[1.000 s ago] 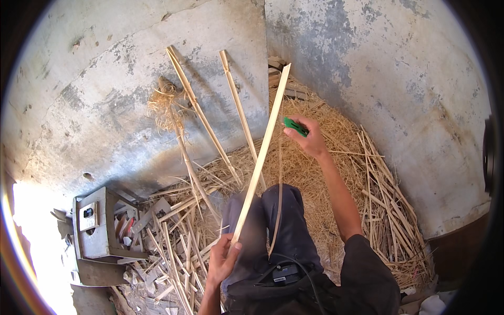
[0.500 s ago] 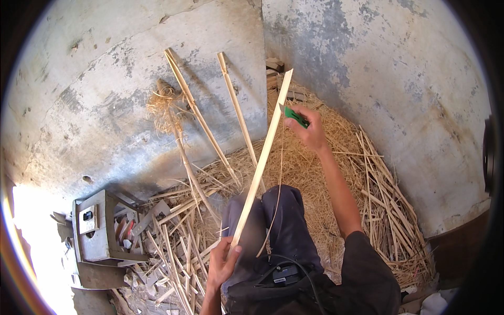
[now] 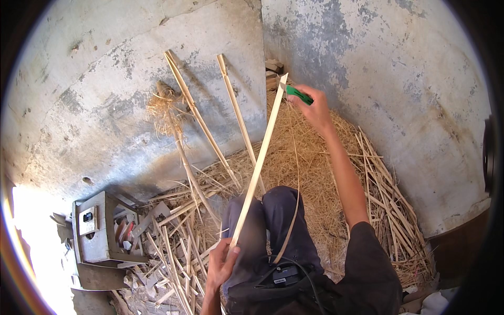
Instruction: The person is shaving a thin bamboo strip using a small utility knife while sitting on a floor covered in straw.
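My left hand (image 3: 221, 262) grips the near end of a long pale bamboo strip (image 3: 260, 163) that slants up and away over my knees. My right hand (image 3: 314, 107) is stretched out to the strip's far tip, closed on a green-handled knife (image 3: 298, 94) whose blade meets the strip's end. A thin peeled sliver (image 3: 294, 210) curls down from the far end toward my lap. My dark trousers (image 3: 273, 220) show under the strip.
Three bamboo poles (image 3: 197, 115) lean on the grey wall, one with a frayed fibre tuft (image 3: 164, 105). Straw shavings (image 3: 315, 173) and split bamboo strips (image 3: 388, 199) cover the floor. A grey box (image 3: 97, 228) of scraps stands at left.
My right hand with the knife has slid farther along the strip to its far tip. The strip stays held by my left hand.
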### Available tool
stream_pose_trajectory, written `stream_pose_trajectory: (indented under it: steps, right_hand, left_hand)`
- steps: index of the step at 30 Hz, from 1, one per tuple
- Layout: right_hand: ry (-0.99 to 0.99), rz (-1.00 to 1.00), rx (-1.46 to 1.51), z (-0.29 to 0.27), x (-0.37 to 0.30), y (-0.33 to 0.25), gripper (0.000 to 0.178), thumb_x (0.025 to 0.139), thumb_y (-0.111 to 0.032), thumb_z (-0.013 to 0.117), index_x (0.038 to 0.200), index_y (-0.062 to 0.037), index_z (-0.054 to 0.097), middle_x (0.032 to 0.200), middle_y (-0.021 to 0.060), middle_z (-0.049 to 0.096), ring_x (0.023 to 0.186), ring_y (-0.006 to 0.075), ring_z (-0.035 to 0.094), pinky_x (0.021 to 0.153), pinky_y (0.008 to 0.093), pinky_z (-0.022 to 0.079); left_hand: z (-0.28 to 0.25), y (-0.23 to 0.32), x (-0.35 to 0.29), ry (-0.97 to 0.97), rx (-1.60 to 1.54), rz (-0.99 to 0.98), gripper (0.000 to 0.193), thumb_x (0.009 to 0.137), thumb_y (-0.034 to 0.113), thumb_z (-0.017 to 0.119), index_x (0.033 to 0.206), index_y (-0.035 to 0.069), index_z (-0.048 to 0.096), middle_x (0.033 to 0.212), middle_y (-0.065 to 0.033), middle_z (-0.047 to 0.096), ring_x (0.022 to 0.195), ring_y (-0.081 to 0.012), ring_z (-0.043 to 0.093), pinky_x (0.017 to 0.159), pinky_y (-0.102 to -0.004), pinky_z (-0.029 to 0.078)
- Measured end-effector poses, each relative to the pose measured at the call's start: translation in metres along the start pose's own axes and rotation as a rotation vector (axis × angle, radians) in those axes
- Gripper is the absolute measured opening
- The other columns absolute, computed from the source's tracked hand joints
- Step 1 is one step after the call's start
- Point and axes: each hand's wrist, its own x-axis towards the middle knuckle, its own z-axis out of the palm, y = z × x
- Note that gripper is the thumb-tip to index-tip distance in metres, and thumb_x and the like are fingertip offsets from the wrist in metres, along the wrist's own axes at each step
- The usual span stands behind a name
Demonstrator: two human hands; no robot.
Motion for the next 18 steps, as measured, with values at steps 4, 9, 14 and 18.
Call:
stream_pose_trajectory:
  steps: [4, 9, 14, 18]
  right_hand:
    - [0.085, 0.176, -0.059, -0.009, 0.022, 0.015, 0.045, 0.096, -0.042, 0.078, 0.121, -0.0052, 0.08, 0.085, 0.0052, 0.076, 0.072, 0.0138, 0.065, 0.066, 0.0312, 0.049]
    - [0.431, 0.24, -0.196, -0.037, 0.03, 0.054, 0.047, 0.097, -0.047, 0.075, 0.124, -0.0082, 0.079, 0.086, 0.0086, 0.076, 0.079, 0.0188, 0.071, 0.07, 0.0356, 0.052]
    - [0.092, 0.341, -1.021, -0.057, 0.006, 0.075, 0.055, 0.099, -0.034, 0.071, 0.149, -0.0125, 0.061, 0.115, 0.018, 0.074, 0.107, 0.0384, 0.073, 0.089, 0.0503, 0.057]
    - [-0.147, 0.555, -1.15, -0.063, -0.008, 0.07, 0.063, 0.103, -0.035, 0.068, 0.157, -0.0076, 0.05, 0.129, 0.0206, 0.071, 0.117, 0.0414, 0.069, 0.093, 0.0533, 0.056]
  left_hand:
    - [-0.005, -0.001, -0.001, -0.005, 0.029, -0.068, 0.025, 0.105, 0.018, 0.068, 0.12, -0.001, 0.067, 0.08, -0.0011, 0.066, 0.07, -0.0061, 0.052, 0.063, -0.0256, 0.042]
    - [-0.006, -0.017, -0.003, 0.048, 0.102, 0.014, 0.025, 0.103, 0.013, 0.07, 0.122, -0.003, 0.067, 0.094, -0.0082, 0.074, 0.09, -0.0114, 0.065, 0.083, -0.0279, 0.052]
    - [-0.008, -0.017, 0.004, 0.278, 0.026, 0.065, 0.031, 0.101, 0.01, 0.072, 0.126, -0.005, 0.064, 0.11, -0.0142, 0.074, 0.098, -0.0162, 0.071, 0.085, -0.0312, 0.056]
    - [-0.012, 0.003, 0.012, 0.275, 0.125, 0.087, 0.036, 0.099, 0.009, 0.073, 0.131, -0.005, 0.063, 0.113, -0.0156, 0.074, 0.092, -0.0184, 0.074, 0.076, -0.0317, 0.059]
